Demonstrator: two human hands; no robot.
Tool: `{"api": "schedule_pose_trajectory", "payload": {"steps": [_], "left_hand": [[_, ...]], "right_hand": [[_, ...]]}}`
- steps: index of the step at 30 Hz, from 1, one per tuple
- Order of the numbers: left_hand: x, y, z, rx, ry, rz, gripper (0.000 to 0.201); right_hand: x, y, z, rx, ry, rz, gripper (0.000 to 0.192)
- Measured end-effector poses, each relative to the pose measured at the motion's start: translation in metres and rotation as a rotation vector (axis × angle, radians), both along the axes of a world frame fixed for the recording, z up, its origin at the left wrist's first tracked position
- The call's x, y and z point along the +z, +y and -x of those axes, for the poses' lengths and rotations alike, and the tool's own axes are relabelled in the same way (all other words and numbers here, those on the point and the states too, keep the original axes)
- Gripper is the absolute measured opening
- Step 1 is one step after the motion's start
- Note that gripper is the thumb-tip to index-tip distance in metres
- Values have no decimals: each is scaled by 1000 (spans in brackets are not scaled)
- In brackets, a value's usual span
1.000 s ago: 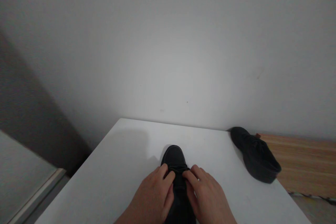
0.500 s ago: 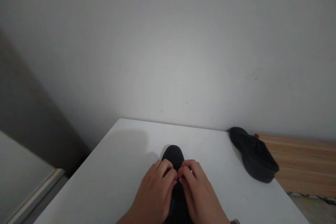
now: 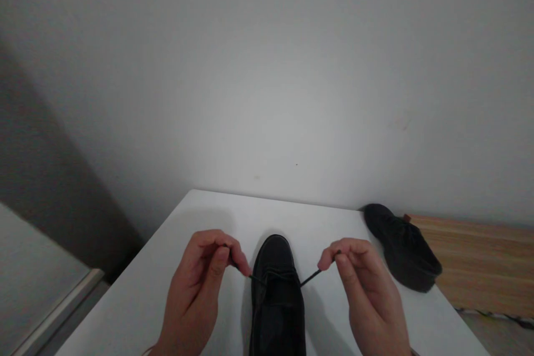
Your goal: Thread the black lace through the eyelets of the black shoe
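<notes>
Pinching one lace end (image 3: 241,268) in my left hand (image 3: 196,289) and the other lace end (image 3: 311,277) in my right hand (image 3: 367,295), each grip tight, I hold both taut above the black shoe (image 3: 276,300), toe away, on the white counter (image 3: 200,233); second shoe (image 3: 403,247) right.

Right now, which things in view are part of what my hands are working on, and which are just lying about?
In hand:
- black shoe standing between the hands, toe pointing away
- its lace ends, pulled out to either side
- left hand and right hand, each pinching one end

Lying about:
- second black shoe at the far right corner of the white table
- wooden surface beside it
</notes>
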State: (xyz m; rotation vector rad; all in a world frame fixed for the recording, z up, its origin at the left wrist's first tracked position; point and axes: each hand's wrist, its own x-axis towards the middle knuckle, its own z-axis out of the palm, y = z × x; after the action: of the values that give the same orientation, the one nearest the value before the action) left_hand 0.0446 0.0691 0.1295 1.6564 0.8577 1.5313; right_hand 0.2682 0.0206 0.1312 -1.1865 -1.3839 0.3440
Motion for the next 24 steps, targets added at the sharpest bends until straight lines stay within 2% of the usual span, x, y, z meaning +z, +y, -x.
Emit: {"api": "schedule_pose_trajectory", "payload": {"steps": [2, 4, 8, 10, 12, 16, 24], "left_hand": [[-4, 5, 1, 23, 115, 77, 14], [-12, 7, 2, -4, 320, 142, 17], [-37, 8, 2, -122, 718, 209, 19], [-51, 7, 3, -162, 839, 208, 20], [-63, 6, 4, -200, 924, 213, 22], [-76, 4, 7, -248, 941, 175, 29], [-72, 0, 8, -251, 772, 75, 29]], "right_hand": [[-4, 1, -3, 30, -7, 52, 14], [-6, -1, -3, 81, -97, 113, 14], [-1, -5, 12, 229, -511, 129, 15], [3, -4, 21, 289, -692, 124, 21], [6, -2, 27, 309, -785, 140, 21], [7, 1, 32, 314, -840, 179, 19], [2, 3, 35, 306, -916, 118, 17]]}}
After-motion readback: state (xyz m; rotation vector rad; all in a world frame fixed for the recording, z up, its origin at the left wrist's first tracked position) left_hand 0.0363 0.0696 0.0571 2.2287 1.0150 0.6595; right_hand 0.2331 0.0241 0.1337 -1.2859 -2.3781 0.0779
